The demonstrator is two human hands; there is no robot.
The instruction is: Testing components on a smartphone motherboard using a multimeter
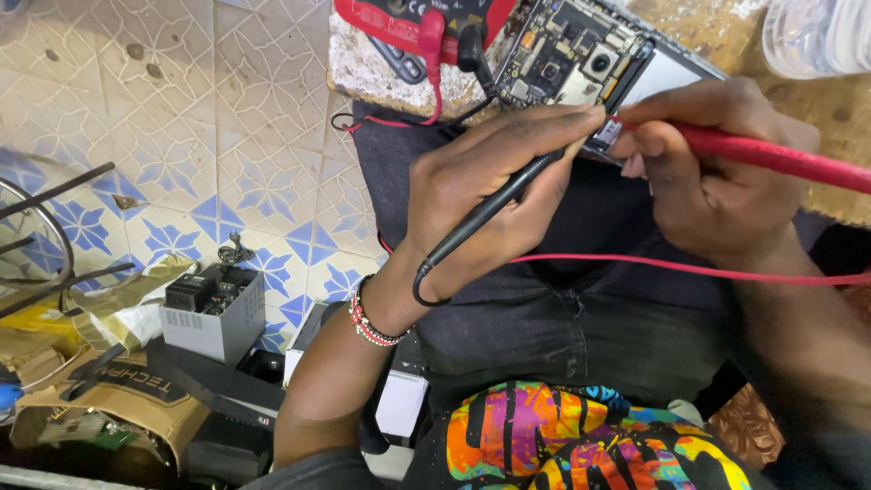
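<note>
My left hand (481, 195) grips a black test probe (494, 204) like a pen, its tip at the lower edge of an opened phone (581, 50) with its circuit board bare. My right hand (717, 168) pinches a red test probe (771, 156), its tip meeting the same edge of the phone right beside the black one. The phone lies on a worn bench top (726, 27). A red multimeter (399, 20) sits at the bench's left end, with red and black plugs in its sockets. A red lead (671, 268) runs across my lap.
Patterned blue and cream floor tiles (209, 136) spread to the left. A grey metal power-supply box (216, 313), torn cardboard (118, 395) and dark boxes crowd the lower left. Black metal rods (54, 195) stick in from the left edge. A clear plastic item (817, 36) sits top right.
</note>
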